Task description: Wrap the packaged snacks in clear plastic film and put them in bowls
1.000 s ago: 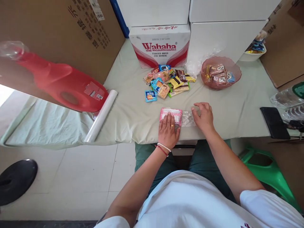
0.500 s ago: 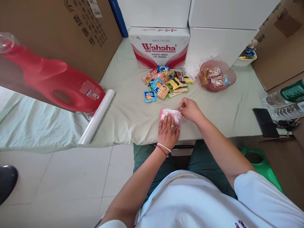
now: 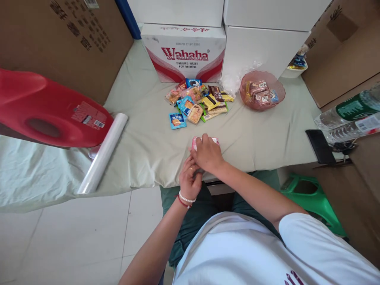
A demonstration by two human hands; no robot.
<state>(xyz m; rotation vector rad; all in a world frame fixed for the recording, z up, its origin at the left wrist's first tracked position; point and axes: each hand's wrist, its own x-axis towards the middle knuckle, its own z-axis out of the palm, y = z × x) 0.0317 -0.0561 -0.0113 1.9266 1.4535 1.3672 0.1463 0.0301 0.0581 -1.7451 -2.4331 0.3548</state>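
A small pink-and-white packet (image 3: 215, 140) in clear wrapping lies near the front edge of the cloth-covered table, mostly hidden by my right hand (image 3: 208, 154). That hand reaches across the packet, with its fingers bent down and closed at the left front corner. My left hand (image 3: 190, 176), wearing a ring and two bracelets, is just in front and to the left. Its fingers curl up against the right fingertips. Whatever the fingertips pinch there is hidden. Behind the packet is a pile of wrapped snacks (image 3: 197, 103), with a blue snack packet (image 3: 177, 121) at its front left.
Left are a white film roll (image 3: 103, 152) and a large red bottle (image 3: 56, 114). A Wahaha carton (image 3: 184, 55) stands behind. On the right are a pink glass bowl (image 3: 279, 99) of snacks, clear plastic bottles (image 3: 353, 111) and a black phone (image 3: 320, 146). Below is a green stool (image 3: 320, 202).
My left hand has come off the packet's top toward its front left. My right hand has moved from the packet's right edge across it to the left. The camera view has shifted.
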